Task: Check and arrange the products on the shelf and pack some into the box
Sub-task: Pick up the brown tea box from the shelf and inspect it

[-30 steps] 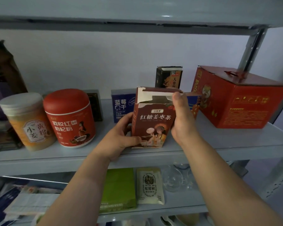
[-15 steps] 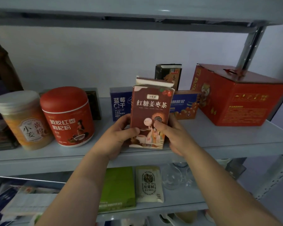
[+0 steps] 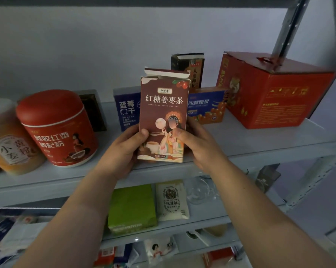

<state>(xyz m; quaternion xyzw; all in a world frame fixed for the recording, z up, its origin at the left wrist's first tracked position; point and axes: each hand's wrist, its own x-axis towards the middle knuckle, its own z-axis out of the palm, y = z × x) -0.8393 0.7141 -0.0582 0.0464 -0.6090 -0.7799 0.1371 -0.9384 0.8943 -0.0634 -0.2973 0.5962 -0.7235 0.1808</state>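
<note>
Two jars stand at the left end of the shelf (image 3: 260,144): a yellow jar (image 3: 6,136) with a pale lid, cut by the frame edge, and just beside it a red jar (image 3: 57,128) with a domed red lid. Behind the red jar a dark box (image 3: 94,111) stands near the wall. Next comes a blue box (image 3: 124,109), upright and partly hidden by the tea box (image 3: 163,113).

The tea box is brown-red and upright, facing the camera at the shelf's front edge in the middle of the view. Whether its base touches the board I cannot tell. Its top flap is untucked and stands up. The left hand (image 3: 120,153) grips its lower left corner, thumb pressed flat on the front, fingers (image 3: 132,130) curled round the side and back. The right hand (image 3: 200,147) grips the lower right corner likewise, thumb on the front, fingers wrapped behind and mostly hidden.

Behind the tea box a black box (image 3: 192,68) stands tall near the wall, its lid flap slightly raised. In front of it lies an orange-blue box (image 3: 207,107), long side down. At the right a red carton (image 3: 275,97) sits corner-forward, beside the post (image 3: 291,26).

On the lower shelf (image 3: 211,215), between the forearms, a green box (image 3: 132,207) and a white pouch (image 3: 172,200) lie side by side, with a clear glass (image 3: 199,190) just right of them.
</note>
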